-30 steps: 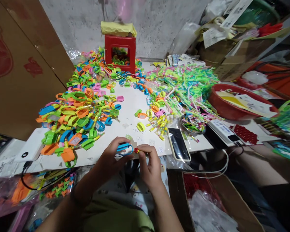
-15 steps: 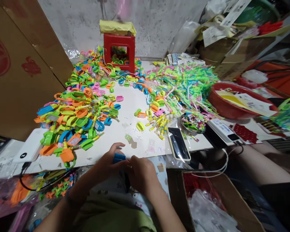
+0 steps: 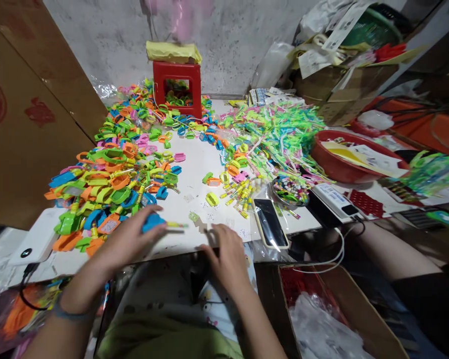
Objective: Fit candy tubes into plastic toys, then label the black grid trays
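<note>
My left hand (image 3: 129, 244) is closed on a blue toy watch (image 3: 153, 222), from which a yellow candy tube (image 3: 177, 225) sticks out to the right. Left of it spreads a big heap of bright toy watches (image 3: 114, 182) in orange, green, yellow and blue. My right hand (image 3: 226, 254) is at the table's front edge, its fingers apart and nothing visible in them. Beyond that hand lie a loose yellow toy watch (image 3: 211, 199) and a bunch of yellow candy tubes (image 3: 243, 192).
A phone (image 3: 269, 223) lies on the right near a bowl of small colourful pieces (image 3: 290, 188). Behind are a red stool (image 3: 196, 89), a pile of green strips (image 3: 284, 129) and a red basin (image 3: 336, 167). A white power bank (image 3: 41, 237) sits left. Another person's arm (image 3: 392, 249) shows at right.
Both hands were together at the table edge around the blue watch. Now the left has moved left with it, the candy tube showing, and the right has let go and opened.
</note>
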{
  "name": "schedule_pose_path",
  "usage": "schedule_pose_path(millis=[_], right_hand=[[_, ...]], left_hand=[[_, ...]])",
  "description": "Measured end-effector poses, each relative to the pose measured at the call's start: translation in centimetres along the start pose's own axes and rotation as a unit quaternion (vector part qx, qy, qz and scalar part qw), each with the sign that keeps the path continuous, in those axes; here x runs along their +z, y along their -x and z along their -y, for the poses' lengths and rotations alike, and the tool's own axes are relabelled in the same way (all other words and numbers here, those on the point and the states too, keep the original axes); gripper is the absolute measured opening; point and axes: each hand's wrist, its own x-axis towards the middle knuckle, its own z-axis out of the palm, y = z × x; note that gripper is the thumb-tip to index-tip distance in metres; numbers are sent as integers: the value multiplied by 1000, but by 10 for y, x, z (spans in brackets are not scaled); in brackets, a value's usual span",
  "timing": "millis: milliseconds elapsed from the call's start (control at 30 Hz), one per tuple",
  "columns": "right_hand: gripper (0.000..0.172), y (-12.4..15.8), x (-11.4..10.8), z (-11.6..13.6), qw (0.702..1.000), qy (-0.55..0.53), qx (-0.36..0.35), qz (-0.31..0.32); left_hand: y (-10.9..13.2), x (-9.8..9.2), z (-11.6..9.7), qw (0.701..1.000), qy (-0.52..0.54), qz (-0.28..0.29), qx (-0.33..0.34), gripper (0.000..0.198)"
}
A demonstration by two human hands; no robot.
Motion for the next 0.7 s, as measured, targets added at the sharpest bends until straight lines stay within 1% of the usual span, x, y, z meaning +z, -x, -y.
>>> schedule_pose_path(millis=[33, 67, 133, 167, 200, 233, 267, 300, 333, 367, 400, 433, 467, 500, 533, 567, 600, 633, 700], right_hand=[[47, 3, -2, -13, 999, 17, 29, -22], [49, 7, -2, -26, 997, 35, 54, -32], [53, 17, 1, -47, 993, 65, 93, -21], [55, 22, 4, -54, 991, 77, 108, -4], [57, 25, 8, -57, 989, 87, 120, 17], [58, 27, 12, -59, 986, 94, 130, 39], [58, 28, 16, -58, 984, 100, 138, 60], [59, 27, 20, -55, 981, 104, 144, 80], [59, 24, 24, -51, 978, 109, 148, 97], [59, 21, 28, -46, 975, 113, 153, 112], [60, 16, 31, -41, 973, 117, 155, 123], [60, 11, 34, -36, 972, 119, 155, 129], [61, 6, 37, -31, 973, 117, 149, 132], [61, 0, 40, -27, 975, 112, 137, 133], [61, -5, 43, -24, 978, 103, 122, 133], [62, -11, 46, -21, 981, 93, 107, 132], [62, -16, 49, -19, 983, 82, 94, 131], [62, -22, 51, -18, 985, 72, 86, 130], [60, -34, 54, -17, 987, 58, 79, 130]], left_hand=[[-7, -17, 3, 997, -33, -71, -12, 52], [-16, -35, 8, 987, -66, -143, -25, 53], [-36, -69, 21, 952, -125, -278, -23, 54], [-45, -82, 27, 934, -147, -326, -13, 56], [-54, -92, 32, 919, -166, -358, -2, 59], [-60, -95, 35, 907, -181, -380, 12, 62], [-65, -93, 36, 901, -189, -390, 28, 65], [-67, -85, 34, 900, -189, -390, 51, 66], [-67, -71, 31, 905, -180, -376, 79, 65], [-66, -52, 26, 916, -162, -350, 111, 63], [-63, -28, 21, 931, -134, -306, 148, 61], [-60, -3, 17, 953, -113, -227, 169, 58], [-57, 23, 15, 966, -91, -157, 183, 56], [-54, 48, 14, 975, -78, -83, 190, 58], [-54, 70, 15, 980, -69, -29, 185, 62], [-55, 89, 18, 983, -59, 3, 173, 64], [-58, 103, 21, 985, -53, 20, 160, 66], [-63, 113, 25, 987, -46, 23, 151, 68], [-76, 123, 30, 988, -33, 13, 149, 70]])
